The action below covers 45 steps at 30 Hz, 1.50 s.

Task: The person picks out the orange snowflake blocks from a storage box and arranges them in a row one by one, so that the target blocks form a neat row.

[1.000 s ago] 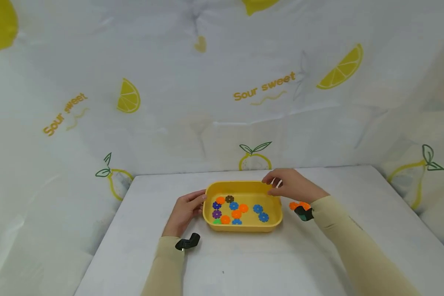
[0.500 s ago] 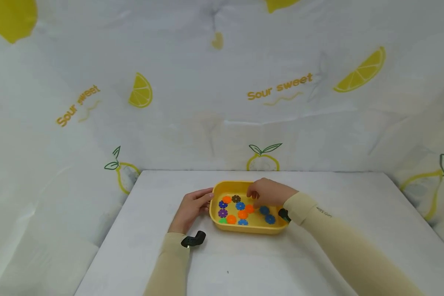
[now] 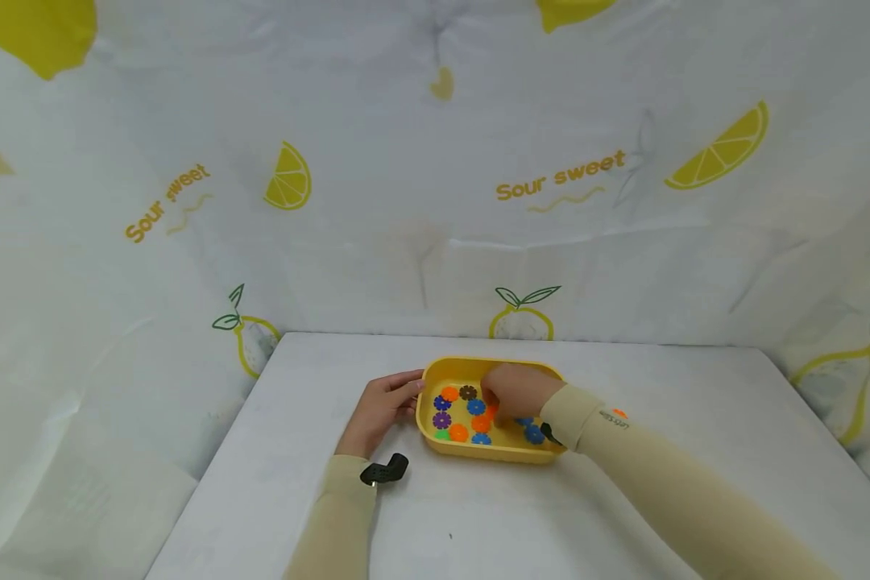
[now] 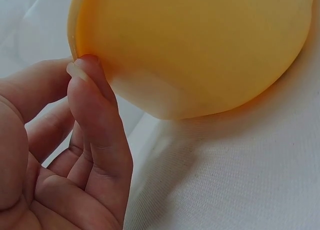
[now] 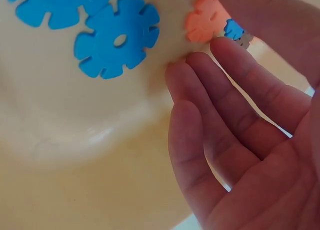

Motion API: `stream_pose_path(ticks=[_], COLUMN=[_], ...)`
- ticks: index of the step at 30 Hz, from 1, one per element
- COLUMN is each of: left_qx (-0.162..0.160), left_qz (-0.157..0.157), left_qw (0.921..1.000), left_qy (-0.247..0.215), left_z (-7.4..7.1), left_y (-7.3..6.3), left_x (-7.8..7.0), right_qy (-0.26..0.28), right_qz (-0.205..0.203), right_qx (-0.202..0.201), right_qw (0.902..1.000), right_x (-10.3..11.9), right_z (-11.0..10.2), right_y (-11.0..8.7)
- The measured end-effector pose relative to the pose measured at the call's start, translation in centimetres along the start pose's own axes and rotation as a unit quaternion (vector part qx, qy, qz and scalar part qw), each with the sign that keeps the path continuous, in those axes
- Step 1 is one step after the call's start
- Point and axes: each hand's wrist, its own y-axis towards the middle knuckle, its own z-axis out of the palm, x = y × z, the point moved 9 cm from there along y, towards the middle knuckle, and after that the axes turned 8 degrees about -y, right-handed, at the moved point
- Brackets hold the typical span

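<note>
A yellow plastic basin [image 3: 478, 453] stands on the white table, with several notched flower-shaped discs on its floor. In the left wrist view, my left hand [image 4: 95, 125] pinches the basin's rim between thumb and finger. My right hand [image 3: 518, 391] is down inside the basin, fingers gently bent. In the right wrist view, its thumb and index fingertip are right at the edges of an orange disc [image 5: 205, 18]. Beside the fingers lie blue discs [image 5: 120, 38]. Purple [image 3: 442, 420], brown [image 3: 467, 392] and green discs [image 3: 442, 435] lie farther left.
Another orange piece [image 3: 619, 413] lies on the table [image 3: 696, 419] right of the basin, mostly hidden by the right sleeve [image 3: 623, 435]. A white cloth [image 3: 377, 274] with lemon prints hangs behind the table. Both wrists carry small black cameras [image 3: 384, 470].
My right hand has moved left and down from above the basin's right rim to its floor among the discs. The left hand keeps its hold on the rim. The head view has shifted slightly.
</note>
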Motion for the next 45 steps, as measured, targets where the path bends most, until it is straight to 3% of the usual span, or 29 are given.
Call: stream_pose_path(ticks=[11,21,32,45], left_qx=[0.008,0.009,0.013,-0.014], left_qz=[-0.005,0.003,0.003,0.0], left_qw=[0.9999,1.0,0.9999,0.9999], left_qy=[0.007,-0.003,-0.004,0.002], left_z=[1.3,1.9,2.5,0.4], left_y=[0.2,0.1,0.3,-0.7], left_x=[0.0,-0.3,-0.2,-0.1], right_qy=[0.002,0.049,0.091,0.168], right_qz=[0.011,0.01,-0.011,-0.004], right_qx=[0.01,0.014,-0.027,-0.085], right_qw=[0.9999,0.9986,0.9954,0.9821], right_x=[-1.0,-3.0,-3.9,-5.6], right_z=[0.2,-1.0,-3.3,-5.1], right_y=[-0.9,-1.6,-3.8,-6.5])
